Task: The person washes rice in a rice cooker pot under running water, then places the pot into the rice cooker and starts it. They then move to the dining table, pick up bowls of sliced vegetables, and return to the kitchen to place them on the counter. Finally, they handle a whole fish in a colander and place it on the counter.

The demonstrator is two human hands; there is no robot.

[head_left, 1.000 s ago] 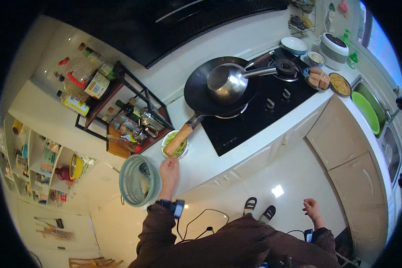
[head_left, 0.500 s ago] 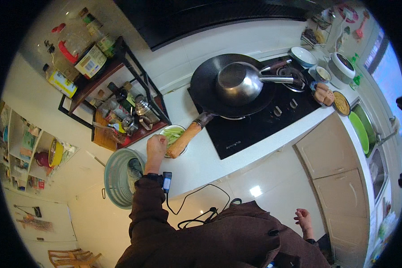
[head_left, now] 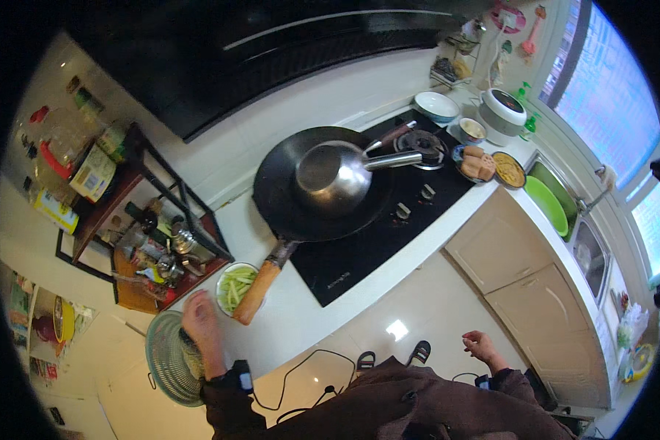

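Note:
My left hand is between a white bowl of pale green cut vegetable strips and a grey-green plastic colander. Its back faces up, and its fingers are too blurred and hidden to read. Under the left wrist, something dark and greenish lies partly hidden in the colander. Across the bowl's right edge reaches the wooden handle of a black wok. Low at the right, away from the counter, my right hand hangs with loosely bent fingers apart, holding nothing visible.
An upturned metal pan rests in the wok on the black hob. Bottles crowd a two-tier rack at left. A plate of brown pieces, a white appliance and a sink are at right. A cable hangs below.
My left hand has drawn back from over the bowl toward the colander. The view has shifted, bringing my slippers into sight. My right hand still hangs low.

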